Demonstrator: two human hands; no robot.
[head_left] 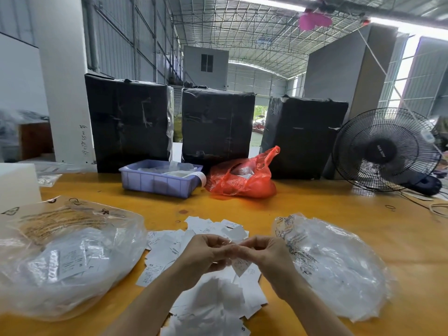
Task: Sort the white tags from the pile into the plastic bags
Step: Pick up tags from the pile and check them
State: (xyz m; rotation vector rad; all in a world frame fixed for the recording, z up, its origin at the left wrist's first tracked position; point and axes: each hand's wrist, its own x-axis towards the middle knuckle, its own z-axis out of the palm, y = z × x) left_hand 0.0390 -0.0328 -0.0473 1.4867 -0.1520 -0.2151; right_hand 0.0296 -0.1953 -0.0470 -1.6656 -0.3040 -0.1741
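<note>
I pinch one tag [240, 264] between my left hand [206, 253] and right hand [264, 253] above the pile [208, 294]; bags lie left [72, 258] and right [334, 263], about equally near.

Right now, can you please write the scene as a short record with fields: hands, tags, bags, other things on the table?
left hand: pinches a white tag together with the right hand
right hand: fingers curled on the same tag
tag pile: loose on the table, under the hands
left bag: clear plastic, holds tags
right bag: clear plastic, contents unclear
behind: blue tray, red bag, fan
</note>
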